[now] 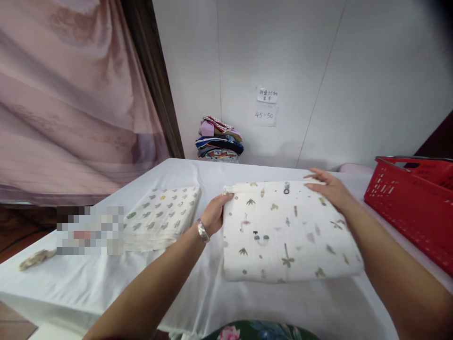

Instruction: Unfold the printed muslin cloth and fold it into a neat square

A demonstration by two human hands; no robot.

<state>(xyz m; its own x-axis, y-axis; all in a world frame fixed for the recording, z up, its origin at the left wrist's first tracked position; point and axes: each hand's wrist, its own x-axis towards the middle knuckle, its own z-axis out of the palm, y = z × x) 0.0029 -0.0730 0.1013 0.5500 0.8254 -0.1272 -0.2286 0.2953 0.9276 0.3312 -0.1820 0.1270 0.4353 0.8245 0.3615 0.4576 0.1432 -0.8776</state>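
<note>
While the printed cloth point(290, 231) is lying already folded on the surface point(198, 174), the left hand point(214, 212) is pinching its left edge and the right hand point(331, 189), grip released, is flattening its far corner.

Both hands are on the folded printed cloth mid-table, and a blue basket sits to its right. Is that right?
Not quite: the basket is red, not blue, as the head view shows. The rest holds: the left hand and right hand are both on the folded printed cloth, with the basket to its right.
</note>
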